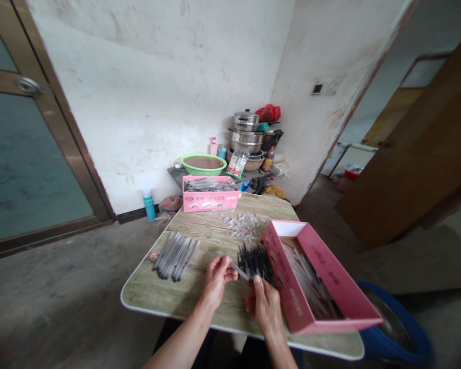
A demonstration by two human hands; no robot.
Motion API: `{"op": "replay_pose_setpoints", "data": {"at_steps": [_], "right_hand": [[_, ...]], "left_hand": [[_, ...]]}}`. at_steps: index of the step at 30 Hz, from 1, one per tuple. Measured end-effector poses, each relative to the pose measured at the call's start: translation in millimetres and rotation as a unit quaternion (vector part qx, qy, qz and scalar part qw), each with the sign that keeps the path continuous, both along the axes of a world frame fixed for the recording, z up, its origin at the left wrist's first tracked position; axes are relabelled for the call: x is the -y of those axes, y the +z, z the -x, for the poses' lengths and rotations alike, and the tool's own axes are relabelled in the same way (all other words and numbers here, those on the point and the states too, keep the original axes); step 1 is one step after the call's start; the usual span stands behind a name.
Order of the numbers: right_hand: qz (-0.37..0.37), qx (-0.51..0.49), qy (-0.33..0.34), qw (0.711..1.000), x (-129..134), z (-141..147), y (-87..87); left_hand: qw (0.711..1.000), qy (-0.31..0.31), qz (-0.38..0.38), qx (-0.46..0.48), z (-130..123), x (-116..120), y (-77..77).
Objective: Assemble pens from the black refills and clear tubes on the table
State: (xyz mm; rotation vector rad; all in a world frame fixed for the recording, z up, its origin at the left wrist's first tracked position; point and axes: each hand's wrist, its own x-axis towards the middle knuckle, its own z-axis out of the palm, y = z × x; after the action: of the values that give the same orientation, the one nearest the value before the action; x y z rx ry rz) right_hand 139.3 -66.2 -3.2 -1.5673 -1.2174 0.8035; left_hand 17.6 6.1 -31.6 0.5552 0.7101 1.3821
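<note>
Hands (216,277) (267,302) over wood-grain table (205,230); smudged white walls (157,77)

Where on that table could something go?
Bare: the table's front-left corner, between its edge and the grey tubes; also between those tubes and the back box. Crowded: around the right hand, with black pieces and the big box.

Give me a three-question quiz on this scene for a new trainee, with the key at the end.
1. What does the left hand hold?
2. True or false: the black pieces lie on the table, beside the larger pink box.
3. What stands just behind the smaller pink box?
a) the brown door
b) the green basin
c) the blue spray can

Key: 1. A slim grey tube; 2. True; 3. b
</note>
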Motion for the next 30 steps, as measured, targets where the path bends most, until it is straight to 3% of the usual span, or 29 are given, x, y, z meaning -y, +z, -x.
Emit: {"op": "replay_pose_setpoints", "data": {"at_steps": [6,13,23,30], "right_hand": [[-0.045,0.048,0.009,0.998,1.4,-4.7,0.8],[-0.020,0.052,0.010,0.998,-1.3,-3.4,2.0],[-0.051,0.104,0.017,0.993,-1.6,-4.0,1.9],[-0.013,0.046,0.003,0.999,-6.9,0.7,-3.8]], "left_hand": [[1.000,-0.005,0.001,-0.001,-0.1,0.2,1.2],[1.000,-0.005,-0.007,-0.001,0.6,-0.2,-2.0],[1.000,-0.003,-0.005,0.000,1.0,0.3,-0.4],[1.000,0.004,-0.013,-0.003,1.4,-2.0,-3.6]]}}
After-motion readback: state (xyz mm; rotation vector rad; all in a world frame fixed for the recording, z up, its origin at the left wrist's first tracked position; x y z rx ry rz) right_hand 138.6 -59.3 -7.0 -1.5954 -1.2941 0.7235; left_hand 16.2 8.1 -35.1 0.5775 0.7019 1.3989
